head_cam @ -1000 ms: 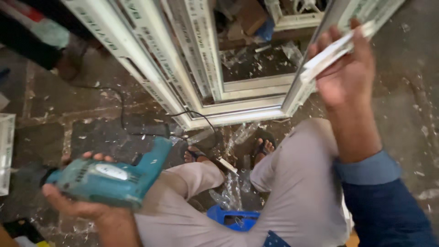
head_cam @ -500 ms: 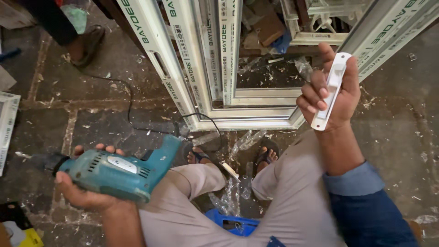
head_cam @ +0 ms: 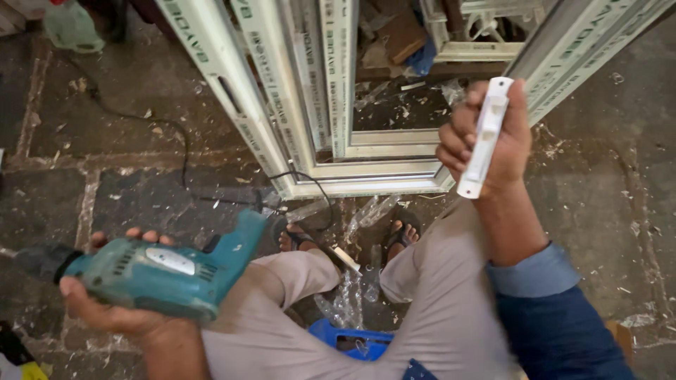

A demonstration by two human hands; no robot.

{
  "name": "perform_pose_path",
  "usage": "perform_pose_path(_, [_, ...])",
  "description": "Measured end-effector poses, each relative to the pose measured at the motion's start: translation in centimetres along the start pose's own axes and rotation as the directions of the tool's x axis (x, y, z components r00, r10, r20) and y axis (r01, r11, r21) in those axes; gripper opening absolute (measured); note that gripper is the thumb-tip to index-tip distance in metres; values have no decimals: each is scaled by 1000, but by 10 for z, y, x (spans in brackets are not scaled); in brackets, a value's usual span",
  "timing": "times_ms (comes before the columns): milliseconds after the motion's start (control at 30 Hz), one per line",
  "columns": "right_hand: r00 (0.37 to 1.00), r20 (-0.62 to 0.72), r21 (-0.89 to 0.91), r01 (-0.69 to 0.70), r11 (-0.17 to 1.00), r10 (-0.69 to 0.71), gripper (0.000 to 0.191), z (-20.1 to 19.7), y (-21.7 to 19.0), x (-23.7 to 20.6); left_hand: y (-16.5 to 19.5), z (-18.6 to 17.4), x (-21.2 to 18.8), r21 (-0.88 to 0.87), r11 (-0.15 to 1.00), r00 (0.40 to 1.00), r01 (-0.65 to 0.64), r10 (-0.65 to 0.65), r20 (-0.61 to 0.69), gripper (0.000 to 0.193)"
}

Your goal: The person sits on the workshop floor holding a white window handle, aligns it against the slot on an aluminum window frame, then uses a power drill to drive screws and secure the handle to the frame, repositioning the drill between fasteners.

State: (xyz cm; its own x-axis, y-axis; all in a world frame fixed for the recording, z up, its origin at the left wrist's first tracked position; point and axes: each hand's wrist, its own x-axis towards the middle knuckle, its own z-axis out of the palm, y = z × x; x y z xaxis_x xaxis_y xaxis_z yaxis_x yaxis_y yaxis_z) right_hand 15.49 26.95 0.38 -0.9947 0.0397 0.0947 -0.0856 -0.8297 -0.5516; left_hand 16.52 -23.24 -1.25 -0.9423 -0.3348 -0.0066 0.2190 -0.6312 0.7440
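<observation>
In my right hand (head_cam: 486, 141) I hold a white plastic handle plate (head_cam: 484, 137), a long narrow piece, nearly upright with a small tilt. My fingers are closed around it from the left and the thumb presses behind, so the hand is clamped on the plate. It is raised in front of the lower right corner of the white window frame (head_cam: 366, 184), not touching it.

My left hand (head_cam: 116, 309) grips a teal electric drill (head_cam: 151, 274) from below, fingers wrapped around the body. The drill lies almost horizontal, with the dark chuck pointing to the left and the grip toward my knee. Its black cable (head_cam: 184, 162) runs over the floor toward the frame.

The window frame stands on the stone floor (head_cam: 127, 112), leaning among other white profiles. Under it I see my two feet in sandals (head_cam: 401, 229) and my light grey trousers. Pieces of clear plastic wrap (head_cam: 348, 299) lie between my legs, and a blue stool (head_cam: 352, 341) is under me. The floor has white chips and dust all around.
</observation>
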Motion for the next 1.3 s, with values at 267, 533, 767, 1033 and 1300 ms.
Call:
perform_pose_path(267, [654,-442,-512,377,772,-613,30,-84,-61,-12,8,-24,-7,97,995,998,29,-34,58,63])
perform_pose_path(533, [615,-38,-953,214,213,-787,23,-152,-164,0,17,-109,56,68,976,904,208,-218,367,63])
perform_pose_path(767, [666,10,-919,300,256,-746,23,-180,-163,28,19,-113,117,-211,390,438,896,-703,561,65])
perform_pose_path(1033, [553,318,-948,160,-276,-770,36,-196,-151,46,7,-108,112,-252,510,541,822,-567,621,75])
perform_pose_path(1300, [487,234,-972,145,-186,-841,39,-186,-146,57,-3,-115,106,-254,713,717,653,-474,512,69])
